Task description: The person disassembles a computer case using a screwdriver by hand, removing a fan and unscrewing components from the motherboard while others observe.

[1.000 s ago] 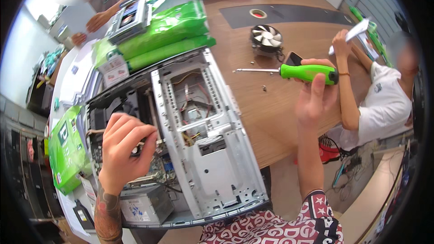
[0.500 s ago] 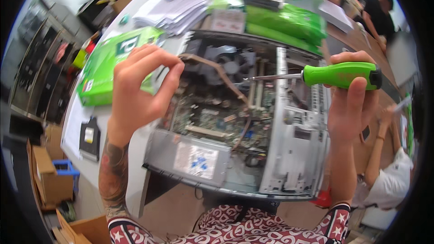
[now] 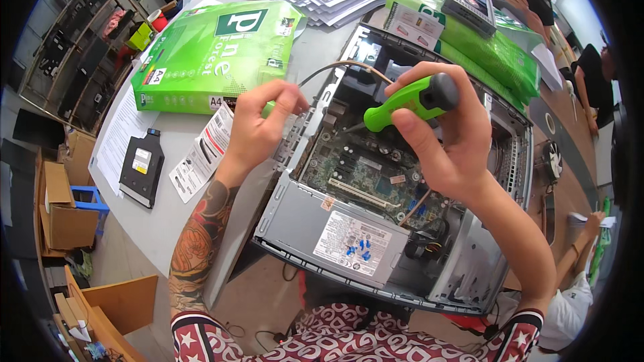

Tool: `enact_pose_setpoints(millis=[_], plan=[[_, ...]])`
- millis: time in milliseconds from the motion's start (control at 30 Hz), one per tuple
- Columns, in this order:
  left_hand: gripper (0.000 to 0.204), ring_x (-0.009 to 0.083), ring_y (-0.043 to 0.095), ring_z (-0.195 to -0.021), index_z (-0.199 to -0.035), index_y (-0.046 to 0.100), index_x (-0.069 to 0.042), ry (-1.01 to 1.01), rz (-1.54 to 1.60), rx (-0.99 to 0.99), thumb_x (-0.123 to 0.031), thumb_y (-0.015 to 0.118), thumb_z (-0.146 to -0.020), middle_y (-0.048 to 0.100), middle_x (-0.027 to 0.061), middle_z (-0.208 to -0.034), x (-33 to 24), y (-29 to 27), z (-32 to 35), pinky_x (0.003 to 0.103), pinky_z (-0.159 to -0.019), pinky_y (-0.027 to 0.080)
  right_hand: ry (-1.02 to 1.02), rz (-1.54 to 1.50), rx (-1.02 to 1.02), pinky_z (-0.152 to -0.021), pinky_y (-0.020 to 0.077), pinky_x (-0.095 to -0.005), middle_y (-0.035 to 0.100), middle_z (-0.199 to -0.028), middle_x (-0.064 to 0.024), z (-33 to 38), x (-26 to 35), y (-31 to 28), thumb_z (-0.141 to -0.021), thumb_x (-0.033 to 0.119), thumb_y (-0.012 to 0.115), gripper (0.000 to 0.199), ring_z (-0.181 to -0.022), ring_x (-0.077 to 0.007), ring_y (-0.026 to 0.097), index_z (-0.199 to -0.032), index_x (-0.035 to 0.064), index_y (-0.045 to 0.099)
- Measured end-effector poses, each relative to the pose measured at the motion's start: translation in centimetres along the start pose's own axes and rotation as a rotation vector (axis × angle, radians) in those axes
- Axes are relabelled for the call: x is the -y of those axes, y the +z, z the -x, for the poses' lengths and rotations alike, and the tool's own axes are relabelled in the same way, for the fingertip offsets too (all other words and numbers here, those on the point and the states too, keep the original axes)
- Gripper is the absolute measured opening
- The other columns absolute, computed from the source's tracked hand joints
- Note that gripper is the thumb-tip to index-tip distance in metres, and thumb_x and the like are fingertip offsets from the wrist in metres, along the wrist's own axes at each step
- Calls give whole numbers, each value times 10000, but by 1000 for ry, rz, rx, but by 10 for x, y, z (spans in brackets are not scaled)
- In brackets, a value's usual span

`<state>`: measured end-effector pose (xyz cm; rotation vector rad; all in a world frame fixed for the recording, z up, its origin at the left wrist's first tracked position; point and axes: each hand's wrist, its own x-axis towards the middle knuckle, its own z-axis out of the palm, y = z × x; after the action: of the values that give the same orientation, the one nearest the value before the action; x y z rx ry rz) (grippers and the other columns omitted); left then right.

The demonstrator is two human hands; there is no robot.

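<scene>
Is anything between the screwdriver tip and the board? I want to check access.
Nothing visible blocks it: the screwdriver in the right hand points into the open case above the green board; its tip is hard to make out.

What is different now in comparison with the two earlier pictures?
The right hand brought the green-handled screwdriver from the wooden table to above the open grey computer case, its tip now pointing down inside. The left hand rose from the case's interior to its left wall, fingers pinched. The right hand's hold on the screwdriver stayed the same, and the case is still open.
</scene>
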<state>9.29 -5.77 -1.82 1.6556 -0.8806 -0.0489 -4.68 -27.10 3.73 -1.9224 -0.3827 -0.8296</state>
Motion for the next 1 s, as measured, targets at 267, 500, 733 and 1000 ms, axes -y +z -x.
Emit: enact_pose_setpoints(millis=[267, 500, 733, 1000], plan=[[220, 291, 581, -706, -865, 615, 7, 40, -142, 47, -182, 595, -975, 621, 136, -735, 6, 2, -1, 364, -708, 435, 41, 11, 12, -696, 514, -244, 685, -893, -53, -1, -22, 20, -871, 138, 777, 324, -798, -108, 658, -1116, 33, 592], [198, 312, 581, -700, -835, 612, -18, 134, -276, 42, -177, 605, -952, 633, 132, -743, 4, 3, -3, 372, -724, 417, 69, -49, 0, -730, 527, -259, 684, -903, -71, 1, -24, 22, -864, 79, 773, 338, -812, -115, 656, -1129, 1, 578], [175, 319, 570, -699, -836, 601, -17, 139, -284, 42, -156, 600, -942, 620, 123, -738, 7, 7, -4, 371, -736, 413, 88, -8, 23, -717, 521, -255, 674, -897, -56, 3, -25, 19, -863, 120, 786, 346, -804, -112, 650, -1128, 24, 586], [164, 289, 568, -706, -812, 598, -13, 135, -305, 50, -136, 621, -918, 612, 117, -730, 3, 5, -2, 368, -741, 410, 34, 17, 18, -689, 518, -269, 654, -890, -68, 3, -26, 18, -837, 130, 808, 369, -771, -149, 643, -1118, 35, 588]])
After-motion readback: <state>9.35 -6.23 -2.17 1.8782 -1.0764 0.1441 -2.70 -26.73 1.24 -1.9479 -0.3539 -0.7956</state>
